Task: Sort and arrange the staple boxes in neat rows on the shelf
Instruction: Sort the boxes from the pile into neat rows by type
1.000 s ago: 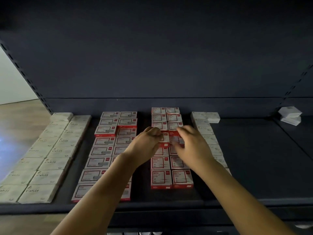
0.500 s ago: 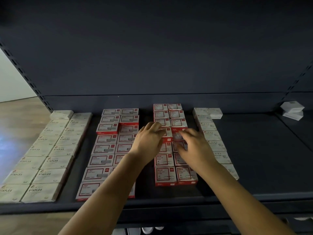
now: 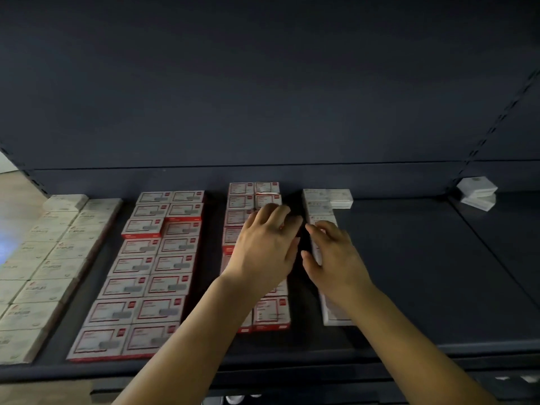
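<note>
Two flat hands, left hand [image 3: 264, 247] on red boxes [image 3: 239, 217], right hand [image 3: 336, 255] on white boxes [image 3: 318, 207].

A dark blue-grey shelf [image 3: 409, 273] fills the view, and its flat deck takes little light. Behind the shelf rises a plain back panel [image 3: 263, 83] of the same dark colour, with one thin horizontal seam low down. At either side of the shelf, slotted uprights [image 3: 493, 124] run up at a slant. Left of the shelf, a pale wooden floor [image 3: 20, 197] shows, brightly lit, with a strip of white wall [image 3: 7, 163] above it.
</note>
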Motion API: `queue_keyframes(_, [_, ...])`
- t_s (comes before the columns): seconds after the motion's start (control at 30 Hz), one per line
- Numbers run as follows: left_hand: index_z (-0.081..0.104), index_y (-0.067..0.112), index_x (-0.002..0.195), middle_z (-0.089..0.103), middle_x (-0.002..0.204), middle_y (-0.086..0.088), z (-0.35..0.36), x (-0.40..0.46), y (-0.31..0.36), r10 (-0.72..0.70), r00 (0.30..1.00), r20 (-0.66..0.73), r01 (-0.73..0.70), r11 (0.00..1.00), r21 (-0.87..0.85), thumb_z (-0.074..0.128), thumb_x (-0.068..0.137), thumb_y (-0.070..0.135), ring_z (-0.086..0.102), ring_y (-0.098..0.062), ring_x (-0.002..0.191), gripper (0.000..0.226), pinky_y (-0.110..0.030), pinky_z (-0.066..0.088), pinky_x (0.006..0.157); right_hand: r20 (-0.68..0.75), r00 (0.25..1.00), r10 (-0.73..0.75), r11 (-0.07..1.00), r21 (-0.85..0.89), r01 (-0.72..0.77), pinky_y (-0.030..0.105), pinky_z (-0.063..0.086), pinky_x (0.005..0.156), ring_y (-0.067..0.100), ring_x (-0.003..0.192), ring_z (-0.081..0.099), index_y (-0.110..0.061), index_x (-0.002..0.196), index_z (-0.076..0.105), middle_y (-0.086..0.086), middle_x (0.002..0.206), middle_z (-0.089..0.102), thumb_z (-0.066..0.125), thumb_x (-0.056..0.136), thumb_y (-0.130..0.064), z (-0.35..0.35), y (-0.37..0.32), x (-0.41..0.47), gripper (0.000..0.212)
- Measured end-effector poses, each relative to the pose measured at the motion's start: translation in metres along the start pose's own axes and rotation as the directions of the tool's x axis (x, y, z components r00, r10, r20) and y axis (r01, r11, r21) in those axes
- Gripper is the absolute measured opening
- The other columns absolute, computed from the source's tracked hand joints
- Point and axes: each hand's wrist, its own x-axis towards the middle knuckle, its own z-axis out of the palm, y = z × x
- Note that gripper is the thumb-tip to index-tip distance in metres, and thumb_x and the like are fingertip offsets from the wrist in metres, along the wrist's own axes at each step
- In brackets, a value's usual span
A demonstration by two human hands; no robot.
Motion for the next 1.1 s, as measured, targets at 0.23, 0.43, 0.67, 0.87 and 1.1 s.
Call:
queue_keyframes(0.23, [0.069, 0.01, 0.093, 0.064, 0.098, -0.007, 0.037, 0.048, 0.058, -0.006, 1.0, -0.022, 0.005, 1.0, -0.022, 0.041, 0.081, 0.025, 0.056, -0.025, 0.099, 0.035, -0.038, 0.051, 0.078, -0.031, 0.998, 0.056, 0.998, 0.03, -0.055, 0.029, 0.031, 0.106, 0.02, 0.132, 0.029, -0.016, 0.143, 0.033, 0.003, 0.144, 0.034, 0.051, 0.093, -0.027, -0.038, 0.086, -0.007, 0.054])
queue_keyframes(0.43, [0.07, 0.01, 0.094, 0.065, 0.097, -0.005, 0.084, 0.079, 0.117, -0.016, 1.0, 0.024, 0.015, 1.0, 0.015, 0.04, 0.082, 0.027, 0.062, -0.027, 0.096, 0.037, -0.039, 0.052, 0.079, -0.099, 0.991, 0.088, 0.993, 0.083, -0.08, 0.031, 0.035, 0.101, 0.025, 0.126, 0.038, -0.012, 0.137, 0.043, 0.006, 0.137, 0.044, 0.058, 0.089, -0.02, -0.061, 0.17, -0.009, 0.051])
queue_keyframes(0.67, [0.069, 0.011, 0.101, 0.064, 0.1, -0.006, 0.127, 0.116, 0.162, -0.057, 0.996, 0.068, 0.056, 0.998, 0.008, 0.059, 0.077, 0.02, 0.063, -0.028, 0.093, 0.027, -0.039, 0.052, 0.077, -0.252, 0.949, 0.187, 0.968, 0.212, -0.135, 0.032, 0.041, 0.091, 0.032, 0.11, 0.055, -0.001, 0.116, 0.062, 0.017, 0.118, 0.058, 0.067, 0.083, -0.011, -0.092, 0.262, 0.017, 0.035])
queue_keyframes(0.87, [0.066, 0.009, 0.108, 0.06, 0.11, -0.011, 0.143, 0.155, 0.181, -0.084, 0.991, 0.104, 0.083, 0.996, 0.013, 0.064, 0.08, 0.014, 0.058, -0.034, 0.101, 0.029, -0.044, 0.046, 0.086, -0.329, 0.858, 0.396, 0.914, 0.231, -0.333, 0.042, 0.041, 0.092, 0.033, 0.118, 0.039, -0.006, 0.121, 0.055, 0.014, 0.129, 0.047, 0.061, 0.087, -0.027, -0.122, 0.32, 0.057, 0.04])
queue_keyframes(1.1, [0.051, 0.015, 0.13, 0.043, 0.136, -0.005, 0.15, 0.163, 0.189, -0.133, 0.963, 0.233, 0.128, 0.991, 0.039, 0.046, 0.095, 0.024, 0.035, -0.024, 0.128, 0.037, -0.034, 0.026, 0.106, -0.15, 0.826, 0.544, 0.837, 0.027, -0.546, 0.047, 0.035, 0.097, 0.035, 0.125, 0.031, -0.006, 0.136, 0.036, 0.015, 0.139, 0.036, 0.062, 0.081, -0.048, -0.12, 0.349, 0.089, 0.073])
